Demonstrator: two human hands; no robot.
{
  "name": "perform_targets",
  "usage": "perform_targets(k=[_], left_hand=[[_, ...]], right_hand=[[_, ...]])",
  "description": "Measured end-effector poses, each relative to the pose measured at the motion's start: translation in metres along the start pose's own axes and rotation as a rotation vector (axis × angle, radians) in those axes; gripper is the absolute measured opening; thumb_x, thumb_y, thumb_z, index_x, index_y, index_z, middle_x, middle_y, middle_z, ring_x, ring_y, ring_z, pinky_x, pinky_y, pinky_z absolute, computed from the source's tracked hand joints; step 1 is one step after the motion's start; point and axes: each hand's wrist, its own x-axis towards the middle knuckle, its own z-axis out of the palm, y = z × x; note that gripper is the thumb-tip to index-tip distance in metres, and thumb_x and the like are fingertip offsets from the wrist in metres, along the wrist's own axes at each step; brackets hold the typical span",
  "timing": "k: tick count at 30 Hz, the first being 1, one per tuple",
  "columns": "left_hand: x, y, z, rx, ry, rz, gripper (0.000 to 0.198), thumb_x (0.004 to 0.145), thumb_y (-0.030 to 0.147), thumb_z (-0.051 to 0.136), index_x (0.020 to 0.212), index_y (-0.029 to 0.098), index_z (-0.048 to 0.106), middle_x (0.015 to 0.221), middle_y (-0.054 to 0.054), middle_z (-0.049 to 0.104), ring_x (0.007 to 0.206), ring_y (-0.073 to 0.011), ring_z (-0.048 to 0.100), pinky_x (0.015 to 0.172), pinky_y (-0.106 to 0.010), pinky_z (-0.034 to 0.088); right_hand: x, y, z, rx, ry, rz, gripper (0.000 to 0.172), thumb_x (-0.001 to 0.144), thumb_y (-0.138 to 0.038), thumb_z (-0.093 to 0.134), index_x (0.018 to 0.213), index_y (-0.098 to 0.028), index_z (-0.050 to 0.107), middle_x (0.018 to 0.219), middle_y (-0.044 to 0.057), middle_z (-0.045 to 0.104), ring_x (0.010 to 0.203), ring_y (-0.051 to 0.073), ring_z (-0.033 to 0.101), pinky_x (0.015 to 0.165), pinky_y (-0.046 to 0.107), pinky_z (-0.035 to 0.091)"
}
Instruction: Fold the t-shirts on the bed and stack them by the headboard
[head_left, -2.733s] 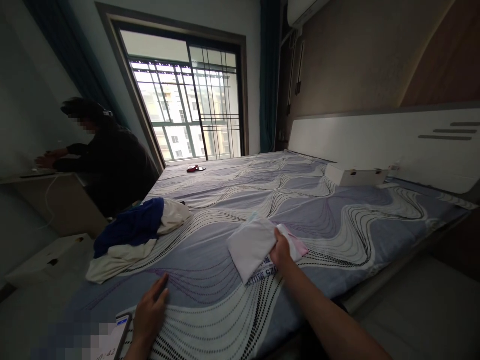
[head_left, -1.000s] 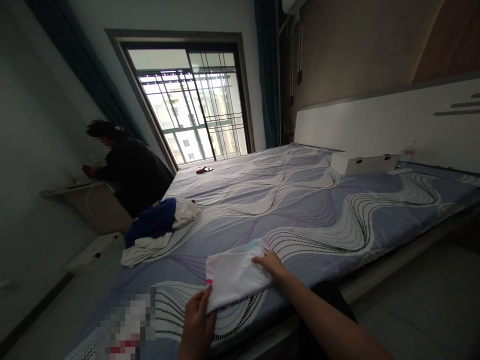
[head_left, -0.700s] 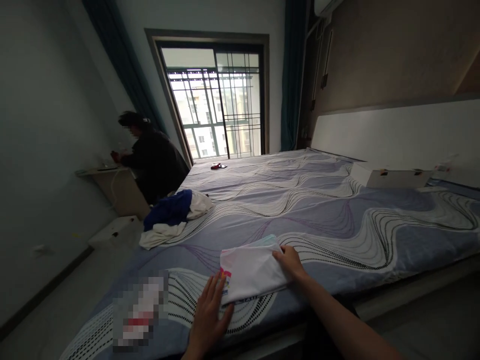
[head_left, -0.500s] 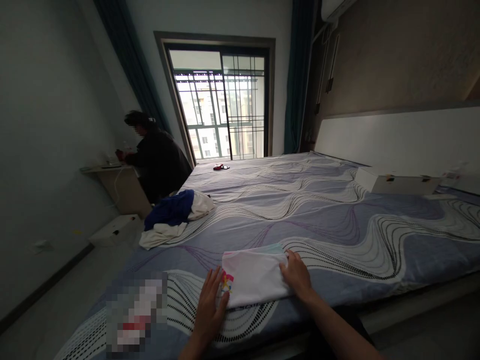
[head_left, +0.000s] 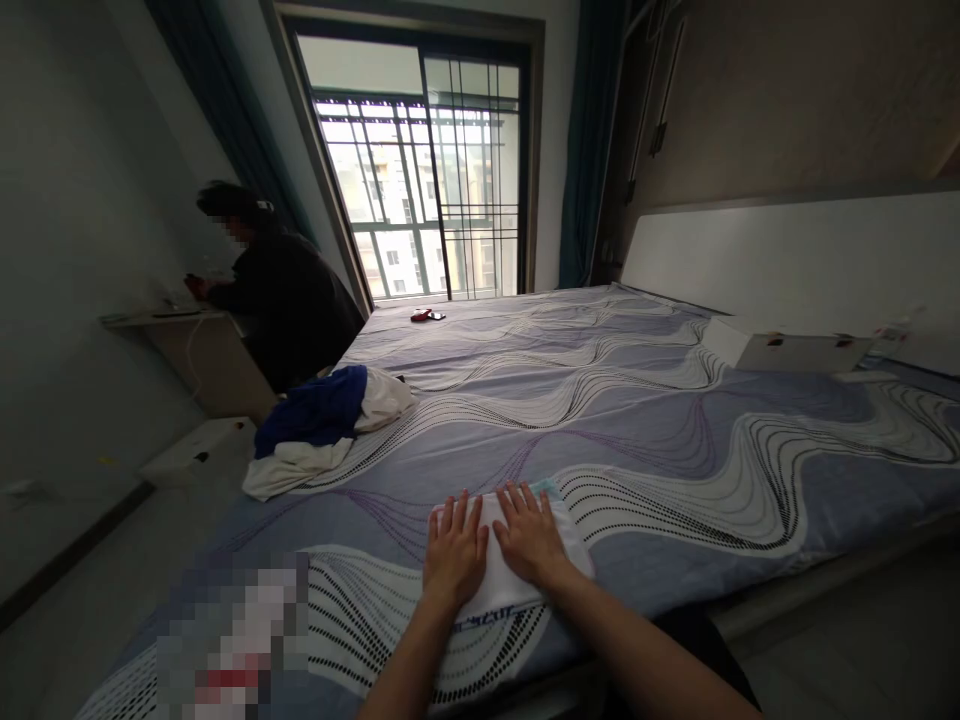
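Observation:
A white folded garment (head_left: 501, 585) lies flat near the front edge of the bed, with a pale blue patch at its far right corner and dark lettering at its near edge. My left hand (head_left: 454, 550) rests flat on its left part, fingers stretched out and pointing away from me. Beside it, my right hand (head_left: 529, 535) presses flat on the right part, its fingers slightly spread. Both palms hide much of the cloth, including the bright print on its left side.
Crumpled blue and white clothes (head_left: 315, 415) lie at the bed's left edge. A white box (head_left: 780, 348) stands on the right by the headboard (head_left: 795, 250). Small red and dark items (head_left: 426, 315) sit at the far side. A person in black (head_left: 289, 300) is at a small desk (head_left: 187, 350).
Both hands have moved from the garment's sides onto its top and now lie close together. The camera view has shifted slightly down and right.

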Motion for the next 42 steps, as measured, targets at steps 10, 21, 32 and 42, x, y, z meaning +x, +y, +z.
perform_targets(k=[10,21,32,42], left_hand=[[0.008,-0.061,-0.013,0.053,-0.069,-0.164,0.056,0.1,0.037,0.02,0.153,0.028,0.032,0.163,-0.003,0.026,0.151,-0.0296,0.018,0.118,-0.062,0.015],[0.005,-0.069,-0.021,-0.153,-0.03,-0.197,0.057,0.099,0.033,0.026,0.155,0.023,0.026,0.16,-0.006,0.032,0.15,-0.0247,0.022,0.121,-0.056,0.018],[-0.08,-0.064,-0.037,-0.248,0.021,0.29,0.064,0.08,0.056,0.066,0.139,0.035,0.054,0.165,-0.004,0.016,0.15,-0.0368,0.015,0.117,-0.058,0.029],[-0.1,-0.056,-0.031,-0.436,0.151,0.285,0.019,0.089,0.033,0.06,0.087,0.027,0.077,0.137,-0.004,0.062,0.145,-0.0259,0.036,0.114,-0.052,0.04]], right_hand=[[0.008,0.048,-0.011,-0.007,0.009,0.162,0.066,0.097,-0.047,0.037,0.154,-0.014,0.031,0.161,0.008,0.027,0.15,0.026,0.015,0.12,0.048,-0.002],[0.002,0.097,-0.018,-0.11,-0.055,0.285,0.064,0.101,-0.047,0.016,0.158,-0.017,0.019,0.165,0.003,0.015,0.152,0.019,0.003,0.121,0.045,-0.005],[-0.03,0.106,-0.025,0.026,-0.062,0.215,0.069,0.099,-0.05,0.029,0.157,-0.015,0.021,0.163,0.005,0.02,0.152,0.023,0.008,0.122,0.044,0.001],[-0.063,0.106,-0.028,0.098,-0.028,0.148,0.071,0.095,-0.05,0.04,0.155,-0.015,0.027,0.161,0.006,0.029,0.151,0.024,0.016,0.122,0.043,0.005]])
